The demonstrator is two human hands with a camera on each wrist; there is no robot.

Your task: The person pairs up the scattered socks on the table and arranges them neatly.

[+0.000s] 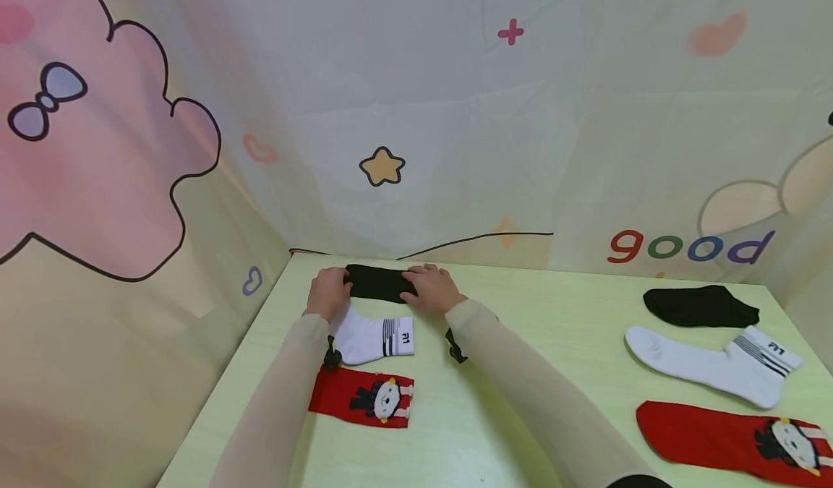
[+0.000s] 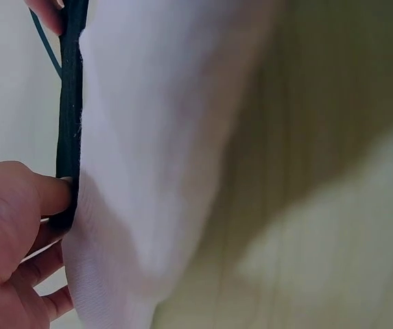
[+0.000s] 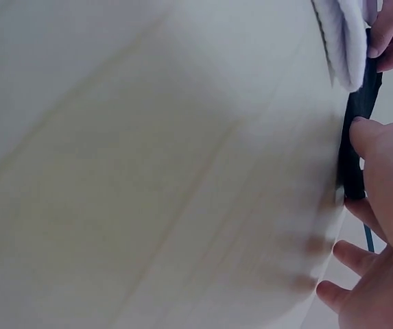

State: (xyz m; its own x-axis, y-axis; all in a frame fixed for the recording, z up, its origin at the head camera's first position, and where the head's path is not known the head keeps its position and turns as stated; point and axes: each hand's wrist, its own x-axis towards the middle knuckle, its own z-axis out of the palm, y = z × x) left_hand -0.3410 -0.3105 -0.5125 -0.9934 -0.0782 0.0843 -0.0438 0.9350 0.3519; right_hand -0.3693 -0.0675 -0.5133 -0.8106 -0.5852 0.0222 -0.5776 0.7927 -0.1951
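A black sock [image 1: 379, 283] lies flat near the back edge of the table, with one hand at each end. My left hand [image 1: 327, 293] pinches its left end; in the left wrist view the thumb lies over the black fabric [image 2: 70, 137]. At the other end, my right hand [image 1: 434, 288] pinches the sock between thumb and index finger, the remaining fingers spread at the table surface in the right wrist view. Just in front lies a white sock [image 1: 364, 337] with dark stripes at its cuff, its toe partly hidden by the left wrist. Nearer still is a red sock [image 1: 345, 394] with a cartoon animal.
On the table's right side, another black sock [image 1: 699, 306], a striped white sock [image 1: 703, 364] and a red sock [image 1: 703, 434] lie in a column. A printed curtain [image 1: 455, 112] hangs behind the pale table [image 1: 534, 329] and along its left side.
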